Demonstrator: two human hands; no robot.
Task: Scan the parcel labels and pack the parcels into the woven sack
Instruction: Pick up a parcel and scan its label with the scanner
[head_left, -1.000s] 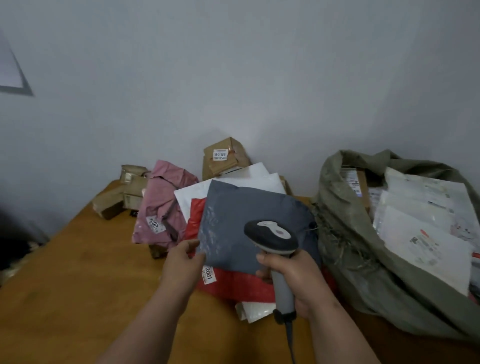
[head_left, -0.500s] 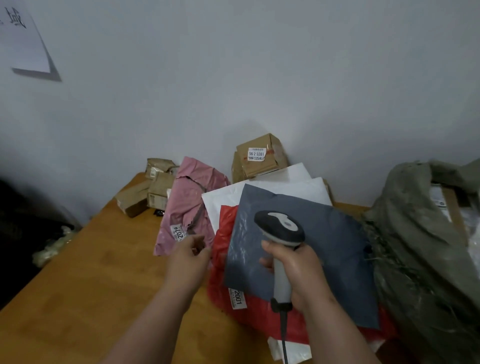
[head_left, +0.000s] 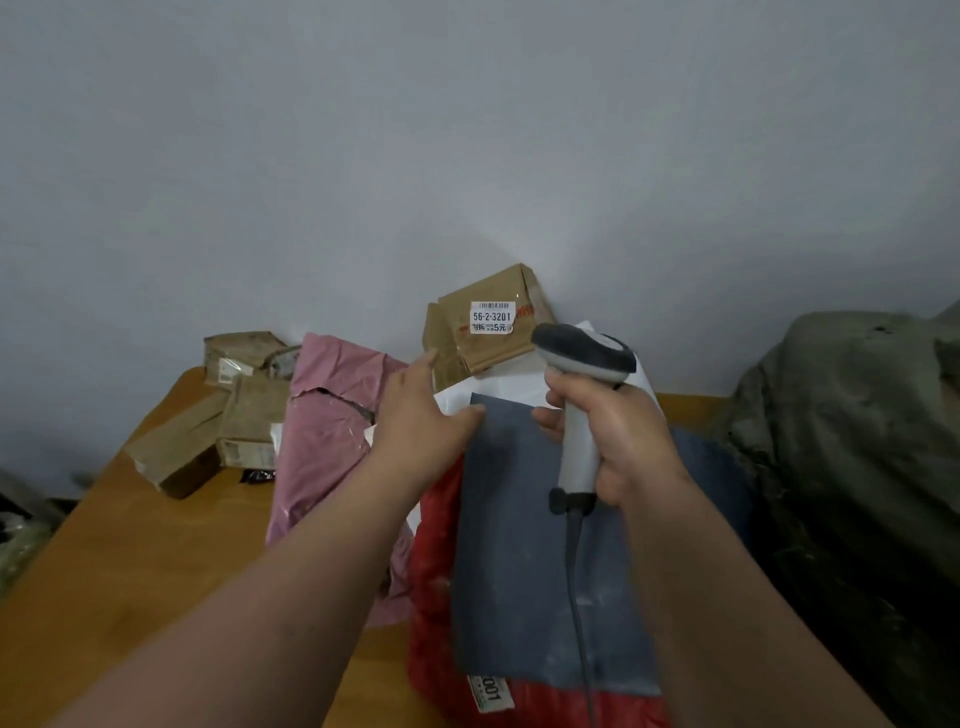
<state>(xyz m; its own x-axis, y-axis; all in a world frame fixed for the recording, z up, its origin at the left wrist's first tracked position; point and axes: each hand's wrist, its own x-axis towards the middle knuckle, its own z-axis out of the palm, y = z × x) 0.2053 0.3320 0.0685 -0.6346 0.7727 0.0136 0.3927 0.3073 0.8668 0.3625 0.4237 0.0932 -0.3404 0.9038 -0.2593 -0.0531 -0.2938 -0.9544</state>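
Note:
My right hand (head_left: 618, 441) grips a grey-and-white barcode scanner (head_left: 584, 364), its cable trailing down. The scanner head points at a brown cardboard box (head_left: 488, 317) with a white label, leaning against the wall. My left hand (head_left: 421, 421) reaches forward with straight fingers over the pile, fingertips near the box's left side and thumb at the top corner of a grey mailer (head_left: 524, 545). The grey mailer lies on a red parcel (head_left: 434, 577) and a white mailer (head_left: 498, 389). A pink mailer (head_left: 322, 441) lies to the left. The green woven sack (head_left: 852, 441) stands at the right.
Several small brown boxes (head_left: 228, 415) are stacked at the far left corner of the wooden table (head_left: 130, 561). A grey wall runs right behind the parcels. The table's left edge drops off beside dim clutter on the floor.
Both hands have moved forward toward the wall. The left hand opened and left the pile's near edge, and the scanner now aims at the labelled cardboard box. The view has shifted left.

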